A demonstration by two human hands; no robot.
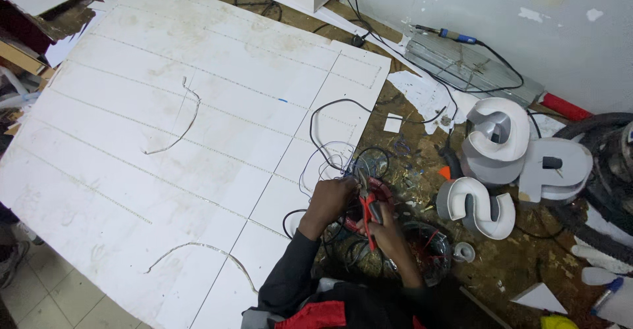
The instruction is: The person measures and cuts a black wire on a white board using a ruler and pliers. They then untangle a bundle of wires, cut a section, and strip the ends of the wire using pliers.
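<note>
Both hands grasp: left hand (331,198) thin wires (343,164), right hand (384,227) red-handled pliers (368,207).

A cluttered brown bench (508,269) carries a big white panel (165,124), tangled wires (343,157), grey channel letters (501,164), a wire spool (432,246), a soldering iron (455,35) and what may be tape (463,252).

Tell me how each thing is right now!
Left hand: closed, pinching thin wires.
Right hand: closed round the red-handled pliers.
Pliers: tips at the wires, handles down.
White board: lying flat.
Channel letters: piled, hollow sides up.
Soldering iron: lying unheld.
</note>
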